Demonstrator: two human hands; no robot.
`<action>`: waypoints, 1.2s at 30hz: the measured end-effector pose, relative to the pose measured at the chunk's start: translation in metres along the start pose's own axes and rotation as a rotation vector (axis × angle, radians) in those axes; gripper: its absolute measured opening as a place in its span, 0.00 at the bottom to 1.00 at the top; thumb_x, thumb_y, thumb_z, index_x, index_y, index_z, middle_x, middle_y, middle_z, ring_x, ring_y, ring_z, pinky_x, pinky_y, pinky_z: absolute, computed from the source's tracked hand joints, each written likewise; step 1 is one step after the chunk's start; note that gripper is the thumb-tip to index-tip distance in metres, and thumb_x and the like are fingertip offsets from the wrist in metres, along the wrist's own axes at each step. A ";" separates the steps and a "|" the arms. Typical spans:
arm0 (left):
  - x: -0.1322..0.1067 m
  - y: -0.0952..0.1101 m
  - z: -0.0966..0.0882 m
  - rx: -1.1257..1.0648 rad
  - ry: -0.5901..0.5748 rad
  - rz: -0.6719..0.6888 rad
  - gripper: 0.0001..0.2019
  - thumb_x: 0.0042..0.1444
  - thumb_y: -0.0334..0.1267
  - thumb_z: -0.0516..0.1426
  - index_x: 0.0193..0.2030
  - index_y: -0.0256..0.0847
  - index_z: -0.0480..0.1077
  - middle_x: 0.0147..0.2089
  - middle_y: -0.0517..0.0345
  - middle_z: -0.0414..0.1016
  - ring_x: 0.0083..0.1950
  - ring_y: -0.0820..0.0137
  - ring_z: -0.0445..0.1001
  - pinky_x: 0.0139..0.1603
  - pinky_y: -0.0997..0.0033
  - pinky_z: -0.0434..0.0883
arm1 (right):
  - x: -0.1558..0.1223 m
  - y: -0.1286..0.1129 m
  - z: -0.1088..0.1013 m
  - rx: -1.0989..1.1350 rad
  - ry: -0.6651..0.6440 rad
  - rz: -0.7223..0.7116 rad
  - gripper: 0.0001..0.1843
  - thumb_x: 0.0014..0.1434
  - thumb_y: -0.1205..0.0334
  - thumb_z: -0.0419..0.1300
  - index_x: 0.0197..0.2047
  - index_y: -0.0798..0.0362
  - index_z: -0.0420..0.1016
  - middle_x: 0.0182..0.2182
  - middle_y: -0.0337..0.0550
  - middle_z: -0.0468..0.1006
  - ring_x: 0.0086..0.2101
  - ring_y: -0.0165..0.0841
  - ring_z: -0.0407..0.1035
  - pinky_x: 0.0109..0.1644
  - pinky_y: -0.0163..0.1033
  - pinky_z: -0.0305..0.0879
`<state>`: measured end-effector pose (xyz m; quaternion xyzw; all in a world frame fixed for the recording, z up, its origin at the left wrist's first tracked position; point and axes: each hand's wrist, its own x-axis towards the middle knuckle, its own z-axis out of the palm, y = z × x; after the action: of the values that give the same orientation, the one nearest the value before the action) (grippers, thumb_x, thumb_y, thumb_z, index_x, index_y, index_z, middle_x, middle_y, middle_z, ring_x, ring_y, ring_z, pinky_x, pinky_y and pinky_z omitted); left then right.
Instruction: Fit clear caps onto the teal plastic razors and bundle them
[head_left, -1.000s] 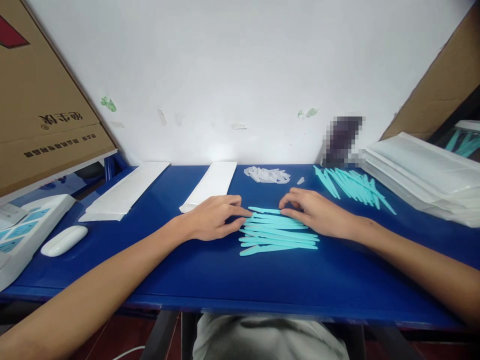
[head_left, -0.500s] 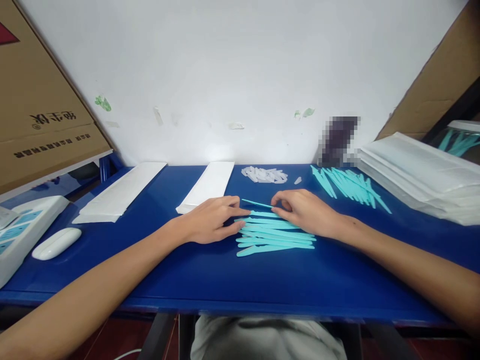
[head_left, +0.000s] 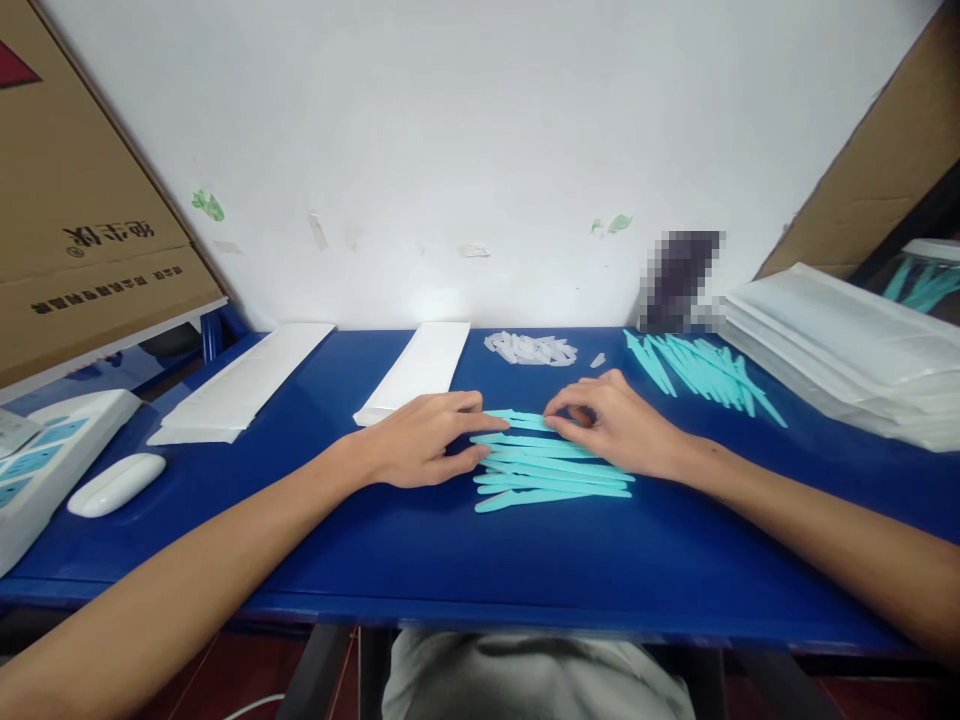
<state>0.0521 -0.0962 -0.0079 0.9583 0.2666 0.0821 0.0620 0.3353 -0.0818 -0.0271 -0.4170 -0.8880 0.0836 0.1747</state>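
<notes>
A row of slim teal sticks that look like eyebrow razors [head_left: 551,482] lies roughly side by side before me on the blue table. At the far side of this row, my right hand [head_left: 611,420] pinches the right end of a teal eyebrow razor [head_left: 525,417] between thumb and fingertips. My left hand [head_left: 424,437] rests at the row's left ends, index finger and thumb stretched out and apart. Its index fingertip touches the far razors, and its thumb lies against those a little nearer. Which razor each fingertip presses is partly hidden.
Small translucent pieces [head_left: 531,349] lie heaped behind the row. More teal razors [head_left: 701,368] are piled at the right, beside stacked white packets [head_left: 847,350]. White packets [head_left: 416,370] also lie to the left, with a white oval case [head_left: 116,485] and a power strip [head_left: 64,440].
My right hand has brought its razor down from above the far side onto the row, so it now lies alongside the others. My left hand has barely moved.
</notes>
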 end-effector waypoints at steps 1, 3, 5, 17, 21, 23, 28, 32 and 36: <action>0.000 0.001 -0.001 -0.008 0.004 0.020 0.21 0.71 0.46 0.47 0.63 0.39 0.69 0.43 0.51 0.66 0.39 0.67 0.68 0.40 0.67 0.66 | -0.001 0.000 0.001 0.015 0.020 -0.005 0.17 0.67 0.50 0.53 0.39 0.49 0.80 0.21 0.33 0.67 0.25 0.30 0.63 0.48 0.47 0.56; 0.000 0.002 -0.002 -0.024 0.006 0.047 0.20 0.70 0.45 0.48 0.60 0.41 0.72 0.43 0.51 0.65 0.38 0.67 0.67 0.40 0.67 0.66 | -0.004 -0.001 0.002 0.053 0.066 -0.024 0.17 0.66 0.50 0.54 0.37 0.50 0.80 0.18 0.31 0.62 0.21 0.27 0.58 0.47 0.47 0.57; -0.001 0.004 -0.004 -0.033 -0.002 0.057 0.19 0.71 0.43 0.47 0.60 0.42 0.73 0.43 0.51 0.64 0.38 0.67 0.67 0.40 0.67 0.66 | -0.006 -0.003 0.001 0.092 0.090 -0.051 0.17 0.66 0.50 0.55 0.35 0.51 0.80 0.16 0.30 0.59 0.20 0.27 0.57 0.45 0.45 0.59; -0.001 0.000 -0.001 0.000 -0.055 -0.004 0.21 0.71 0.43 0.45 0.66 0.43 0.67 0.45 0.50 0.64 0.42 0.65 0.68 0.43 0.66 0.66 | -0.009 -0.006 -0.001 0.121 0.040 -0.202 0.14 0.66 0.55 0.57 0.38 0.54 0.81 0.21 0.36 0.65 0.22 0.27 0.59 0.28 0.35 0.55; -0.001 0.000 -0.002 -0.012 -0.044 -0.004 0.23 0.71 0.44 0.47 0.68 0.42 0.64 0.47 0.49 0.64 0.42 0.64 0.68 0.44 0.65 0.67 | -0.009 -0.007 -0.002 0.119 0.031 -0.217 0.15 0.67 0.54 0.56 0.38 0.53 0.80 0.29 0.42 0.72 0.27 0.28 0.64 0.31 0.35 0.57; -0.001 0.000 -0.002 -0.014 -0.019 0.008 0.22 0.70 0.43 0.47 0.68 0.43 0.64 0.47 0.49 0.65 0.42 0.65 0.68 0.43 0.65 0.68 | -0.010 -0.009 -0.003 0.119 -0.001 -0.216 0.16 0.67 0.52 0.56 0.37 0.53 0.79 0.27 0.40 0.70 0.25 0.28 0.62 0.30 0.35 0.55; -0.001 0.005 -0.003 -0.008 0.028 0.080 0.19 0.67 0.40 0.50 0.61 0.41 0.71 0.44 0.50 0.65 0.40 0.66 0.67 0.40 0.66 0.67 | -0.013 -0.014 -0.006 0.122 -0.138 -0.213 0.16 0.66 0.48 0.58 0.39 0.52 0.78 0.22 0.35 0.67 0.22 0.26 0.57 0.28 0.35 0.52; 0.000 0.009 -0.003 -0.025 0.047 0.117 0.17 0.65 0.38 0.52 0.57 0.42 0.74 0.40 0.52 0.63 0.37 0.67 0.67 0.38 0.67 0.67 | -0.013 -0.015 -0.006 0.114 -0.132 -0.210 0.15 0.67 0.51 0.57 0.40 0.52 0.79 0.25 0.37 0.71 0.23 0.27 0.60 0.29 0.35 0.53; 0.001 0.009 -0.002 -0.043 0.063 0.124 0.16 0.64 0.37 0.52 0.54 0.41 0.76 0.39 0.53 0.63 0.36 0.67 0.66 0.38 0.67 0.67 | -0.011 -0.013 -0.004 0.091 -0.127 -0.197 0.16 0.67 0.50 0.56 0.39 0.52 0.80 0.24 0.37 0.71 0.23 0.27 0.60 0.29 0.35 0.52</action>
<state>0.0571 -0.1037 -0.0046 0.9684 0.2066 0.1214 0.0690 0.3345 -0.0989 -0.0221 -0.3132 -0.9293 0.1325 0.1440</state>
